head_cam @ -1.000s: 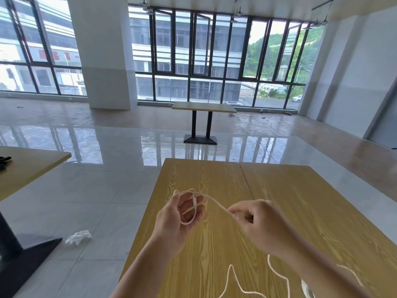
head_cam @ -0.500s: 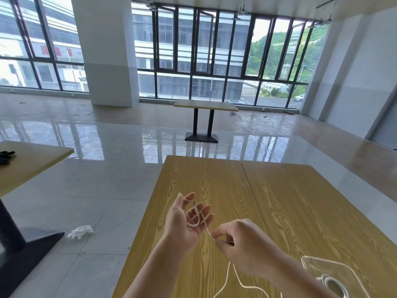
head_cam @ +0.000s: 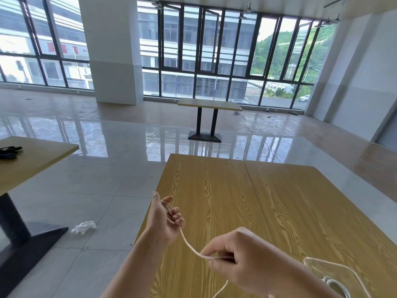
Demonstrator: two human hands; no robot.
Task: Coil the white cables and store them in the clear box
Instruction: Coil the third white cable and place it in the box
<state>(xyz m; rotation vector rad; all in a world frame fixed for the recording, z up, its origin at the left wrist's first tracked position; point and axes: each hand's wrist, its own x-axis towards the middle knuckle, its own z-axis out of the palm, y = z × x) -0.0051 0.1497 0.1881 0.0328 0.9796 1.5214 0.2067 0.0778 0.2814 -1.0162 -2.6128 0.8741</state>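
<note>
Grained wooden table (head_cam: 279,211); both hands (head_cam: 163,220) grip thin white cable (head_cam: 189,246)

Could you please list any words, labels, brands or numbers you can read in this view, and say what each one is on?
Red characters on the building facade outside the left windows: too blurred to read.
White cable, held between the left hand and right hand: no print visible.
Clear box on the wooden table: no label visible.
No text can be read anywhere.

Both forearms bare, no sleeves in view; left hand (head_cam: 164,220) and right hand (head_cam: 242,254) ungloved, ringless
</note>
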